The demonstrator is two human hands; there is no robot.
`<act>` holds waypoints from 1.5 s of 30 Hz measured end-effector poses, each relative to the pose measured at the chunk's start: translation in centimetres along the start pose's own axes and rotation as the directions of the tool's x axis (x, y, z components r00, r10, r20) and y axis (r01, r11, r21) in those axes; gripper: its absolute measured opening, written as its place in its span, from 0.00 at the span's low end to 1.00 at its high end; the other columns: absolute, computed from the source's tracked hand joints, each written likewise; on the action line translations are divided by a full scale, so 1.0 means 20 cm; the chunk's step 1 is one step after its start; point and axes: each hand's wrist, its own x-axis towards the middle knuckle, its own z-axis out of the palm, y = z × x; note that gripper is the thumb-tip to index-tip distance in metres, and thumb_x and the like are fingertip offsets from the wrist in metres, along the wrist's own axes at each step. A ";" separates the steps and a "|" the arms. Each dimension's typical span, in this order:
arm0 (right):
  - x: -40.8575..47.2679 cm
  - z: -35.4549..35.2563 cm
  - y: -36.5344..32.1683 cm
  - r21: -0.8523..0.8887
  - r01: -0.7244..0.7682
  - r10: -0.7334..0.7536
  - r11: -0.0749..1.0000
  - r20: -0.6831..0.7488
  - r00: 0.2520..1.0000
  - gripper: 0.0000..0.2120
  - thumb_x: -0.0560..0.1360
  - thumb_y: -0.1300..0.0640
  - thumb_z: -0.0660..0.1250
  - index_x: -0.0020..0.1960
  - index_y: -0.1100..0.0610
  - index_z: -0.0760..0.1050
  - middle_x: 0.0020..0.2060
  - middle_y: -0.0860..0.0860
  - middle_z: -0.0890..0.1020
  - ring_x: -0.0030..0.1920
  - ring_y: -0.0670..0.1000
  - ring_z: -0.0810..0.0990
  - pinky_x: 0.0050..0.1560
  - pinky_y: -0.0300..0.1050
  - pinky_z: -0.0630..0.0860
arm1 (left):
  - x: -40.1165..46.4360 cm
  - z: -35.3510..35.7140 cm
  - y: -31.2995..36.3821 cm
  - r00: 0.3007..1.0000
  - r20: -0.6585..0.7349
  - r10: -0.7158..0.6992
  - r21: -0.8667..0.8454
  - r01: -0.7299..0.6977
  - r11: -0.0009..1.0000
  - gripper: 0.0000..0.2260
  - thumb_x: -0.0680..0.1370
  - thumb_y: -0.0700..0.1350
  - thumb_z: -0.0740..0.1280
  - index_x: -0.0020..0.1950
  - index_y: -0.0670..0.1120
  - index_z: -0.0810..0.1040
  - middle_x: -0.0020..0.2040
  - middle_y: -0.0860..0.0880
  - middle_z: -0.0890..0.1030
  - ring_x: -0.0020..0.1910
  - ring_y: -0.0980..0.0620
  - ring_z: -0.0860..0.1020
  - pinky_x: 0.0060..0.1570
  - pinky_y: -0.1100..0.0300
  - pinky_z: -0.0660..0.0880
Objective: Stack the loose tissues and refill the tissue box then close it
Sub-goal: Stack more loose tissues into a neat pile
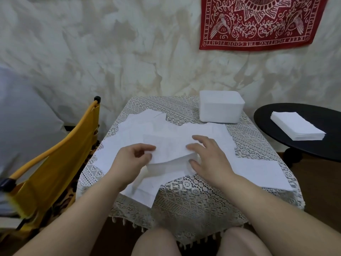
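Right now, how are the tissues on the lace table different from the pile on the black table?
The loose tissues lie scattered and overlapping on the lace table; the neat stack sits squared on the black table. Both hands, left hand and right hand, touch the loose tissues; nothing touches the stack. Both are white.

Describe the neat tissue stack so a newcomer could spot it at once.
Look right of the lace-covered table to the round black side table. On it sits the neat tissue stack, squared and thick. Unlike the loose tissues scattered flat over the lace, and the taller white tissue box at the table's far edge, it sits alone on black.
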 end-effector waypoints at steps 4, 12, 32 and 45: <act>0.00 0.00 -0.03 0.002 0.069 -0.069 0.998 -0.050 0.996 0.04 0.69 0.62 0.72 0.43 0.56 0.81 0.42 0.49 0.81 0.49 0.55 0.76 0.44 0.44 0.73 | -0.02 -0.03 -0.02 0.997 0.079 -0.004 0.122 -0.006 0.992 0.14 0.72 0.48 0.73 0.55 0.60 0.78 0.46 0.49 0.80 0.39 0.55 0.77 0.33 0.70 0.69; 0.06 -0.10 -0.03 0.023 -0.002 0.003 1.000 -0.043 0.999 0.10 0.78 0.54 0.63 0.54 0.53 0.81 0.47 0.49 0.79 0.47 0.51 0.77 0.47 0.44 0.72 | 0.03 0.00 -0.01 0.940 -0.011 0.342 0.530 -0.284 0.799 0.03 0.75 0.46 0.70 0.44 0.49 0.83 0.52 0.54 0.81 0.36 0.59 0.75 0.43 0.60 0.72; -0.22 -0.08 0.02 -0.079 0.052 -0.035 0.996 0.211 0.977 0.11 0.78 0.50 0.61 0.56 0.52 0.78 0.51 0.47 0.80 0.53 0.49 0.77 0.49 0.43 0.72 | -0.15 0.07 -0.15 0.960 0.137 0.245 0.597 -0.277 0.753 0.07 0.76 0.48 0.68 0.51 0.50 0.83 0.45 0.55 0.83 0.44 0.57 0.79 0.44 0.65 0.71; -0.06 -0.67 0.36 -0.118 0.005 -0.061 0.993 -0.481 0.875 0.04 0.70 0.67 0.70 0.44 0.62 0.82 0.43 0.55 0.84 0.44 0.51 0.81 0.48 0.41 0.74 | 0.07 0.51 0.47 0.856 -0.117 0.503 0.249 -0.465 0.850 0.07 0.76 0.42 0.69 0.52 0.46 0.83 0.48 0.52 0.83 0.46 0.55 0.80 0.53 0.64 0.73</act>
